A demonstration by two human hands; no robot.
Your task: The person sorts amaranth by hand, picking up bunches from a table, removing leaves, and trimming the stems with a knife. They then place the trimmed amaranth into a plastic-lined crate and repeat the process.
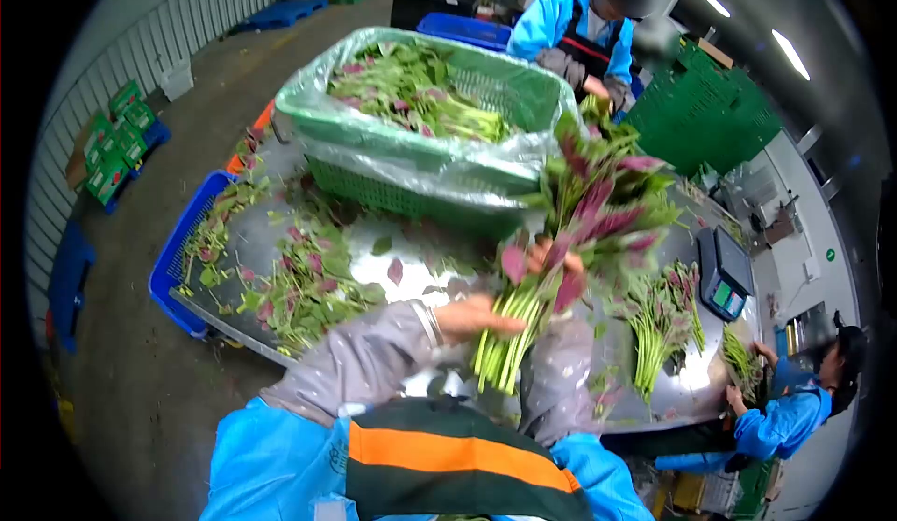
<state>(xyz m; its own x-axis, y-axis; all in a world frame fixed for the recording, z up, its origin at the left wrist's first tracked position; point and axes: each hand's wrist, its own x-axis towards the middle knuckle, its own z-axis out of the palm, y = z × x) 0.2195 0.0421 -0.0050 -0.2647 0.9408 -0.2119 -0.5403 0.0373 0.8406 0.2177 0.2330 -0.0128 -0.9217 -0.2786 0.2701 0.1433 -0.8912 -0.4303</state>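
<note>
A large bunch of red-and-green amaranth (598, 205) is held in front of me, its leaves toward the upper right and its pale green stems pointing down toward me. My right hand (559, 261) is closed around the bunch just below the leaves, partly covered by them. Lower down, my left hand (475, 316) grips the stems from the left side, fingers partly hidden behind them. Loose amaranth leaves and stems (313, 283) lie scattered on the metal table (369, 241) to the left of my hands. More amaranth bunches (654, 329) rest on its right side.
A green crate (420, 152) lined with clear plastic holds amaranth beyond my hands. A blue crate (177, 259) stands at the table's left edge. A scale (724, 273) sits right. One co-worker (561, 21) stands across the table, another (790, 418) at right handles greens.
</note>
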